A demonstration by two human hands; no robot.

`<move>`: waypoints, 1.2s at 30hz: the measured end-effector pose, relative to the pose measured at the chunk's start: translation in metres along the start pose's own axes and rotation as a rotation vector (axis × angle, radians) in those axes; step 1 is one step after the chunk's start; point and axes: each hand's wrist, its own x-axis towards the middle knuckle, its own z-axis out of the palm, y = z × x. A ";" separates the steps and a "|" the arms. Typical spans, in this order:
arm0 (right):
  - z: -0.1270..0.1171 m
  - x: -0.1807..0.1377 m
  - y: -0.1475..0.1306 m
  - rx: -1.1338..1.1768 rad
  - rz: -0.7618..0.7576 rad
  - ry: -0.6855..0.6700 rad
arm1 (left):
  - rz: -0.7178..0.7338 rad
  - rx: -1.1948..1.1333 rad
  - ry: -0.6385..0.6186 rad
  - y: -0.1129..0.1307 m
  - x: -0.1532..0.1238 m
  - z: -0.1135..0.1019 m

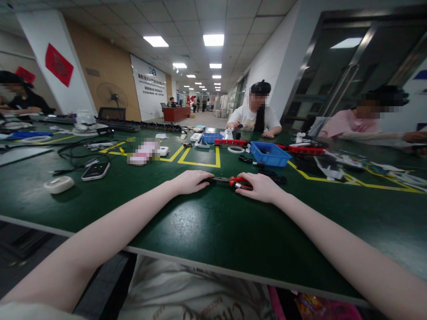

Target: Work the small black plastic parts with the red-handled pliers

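At the near edge, the person's pale lettered shirt (187, 291) sits below the rim of the green counter (213, 235). Past a bare stretch, the long-nosed pliers (232, 181), red and black in the handles, lie between both hands, nose toward the left. The right hand (263, 186) has its grip curled around the handles; the left hand (190, 182) is at the nose, its grip drawn nearly together beside something dark, and I cannot tell whether it pinches that. To the left are a white roll (59, 184) and a handheld device (96, 171) with green lights. Behind the right hand lie black cables (271, 175), then a blue bin (270, 154); a pink phone-like object (144, 152) is beyond the left hand, by yellow tape lines (200, 164). Farther, a co-worker in white (254, 116) sits across the counter, with a red desk (178, 114) well behind.
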 end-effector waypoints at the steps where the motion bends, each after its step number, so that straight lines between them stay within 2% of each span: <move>1: 0.000 0.000 0.000 -0.001 -0.001 0.000 | -0.004 0.005 -0.005 0.000 0.000 0.000; 30: 0.002 -0.001 0.003 0.002 -0.013 0.043 | -0.036 0.009 -0.007 -0.003 0.000 0.002; 36: 0.004 0.001 0.004 -0.047 -0.071 0.118 | -0.058 0.033 -0.035 -0.001 0.000 0.000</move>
